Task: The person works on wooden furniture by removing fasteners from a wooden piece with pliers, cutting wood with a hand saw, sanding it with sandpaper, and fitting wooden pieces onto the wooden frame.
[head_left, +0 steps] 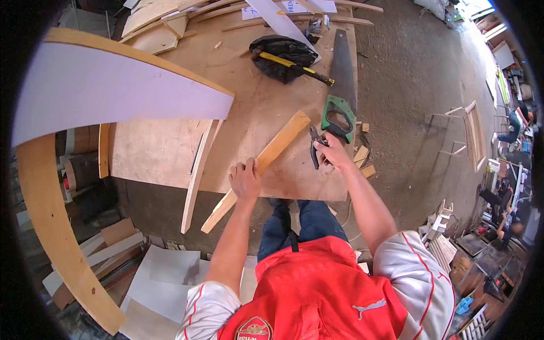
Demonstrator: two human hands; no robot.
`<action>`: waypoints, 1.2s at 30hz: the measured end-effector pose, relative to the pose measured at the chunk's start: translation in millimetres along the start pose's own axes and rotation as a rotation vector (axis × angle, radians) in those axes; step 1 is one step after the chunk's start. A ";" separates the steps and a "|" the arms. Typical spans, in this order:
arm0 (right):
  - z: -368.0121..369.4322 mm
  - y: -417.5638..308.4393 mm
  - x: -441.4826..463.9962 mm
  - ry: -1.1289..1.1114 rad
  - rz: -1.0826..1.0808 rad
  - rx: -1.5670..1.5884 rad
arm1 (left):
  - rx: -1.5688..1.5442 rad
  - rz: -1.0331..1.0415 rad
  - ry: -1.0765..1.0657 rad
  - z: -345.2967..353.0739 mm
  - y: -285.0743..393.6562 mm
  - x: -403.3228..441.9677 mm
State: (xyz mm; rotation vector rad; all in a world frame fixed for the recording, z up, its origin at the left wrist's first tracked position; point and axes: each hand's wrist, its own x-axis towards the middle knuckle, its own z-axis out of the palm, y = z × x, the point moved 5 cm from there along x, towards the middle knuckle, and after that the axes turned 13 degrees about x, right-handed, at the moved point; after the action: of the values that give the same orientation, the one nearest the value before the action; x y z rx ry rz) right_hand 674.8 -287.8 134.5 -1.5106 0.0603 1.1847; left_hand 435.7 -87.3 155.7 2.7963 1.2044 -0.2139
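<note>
While the plywood tabletop [232,113] stretches outward, a wooden strip [279,145] crosses its near edge, its long axis running from half past seven to half past one. The left hand [245,179] grips the strip's middle, forearm towards one o'clock. The right hand [332,152], nearer the far end, at its half past ten, grasps pliers [314,136], forearm towards eleven.

Red shirt [334,294] cropped below, white strip [283,25] cropped above, distant people [517,123] blurred
</note>
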 end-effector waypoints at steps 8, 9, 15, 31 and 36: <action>-2.4 -1.9 12.2 -0.083 0.120 -0.018 | -0.053 -0.091 0.185 11.5 16.7 13.8; -0.4 -1.7 12.4 -0.096 0.141 -0.001 | -0.054 -0.085 0.208 7.2 31.2 27.7; 9.7 3.9 26.2 -0.119 0.130 0.159 | -0.059 -0.120 0.295 7.1 97.6 110.1; 42.2 19.7 37.4 0.037 0.228 0.785 | -0.040 -0.142 0.237 18.0 101.4 120.0; 56.2 25.1 35.9 0.012 0.260 0.785 | -0.085 -0.156 0.235 18.7 99.8 122.2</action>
State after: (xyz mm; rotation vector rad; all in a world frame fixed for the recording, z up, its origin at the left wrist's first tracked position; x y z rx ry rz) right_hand 642.0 -233.8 101.6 -0.8241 0.6688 1.1591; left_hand 589.6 -70.8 119.9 2.7142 1.4455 0.1575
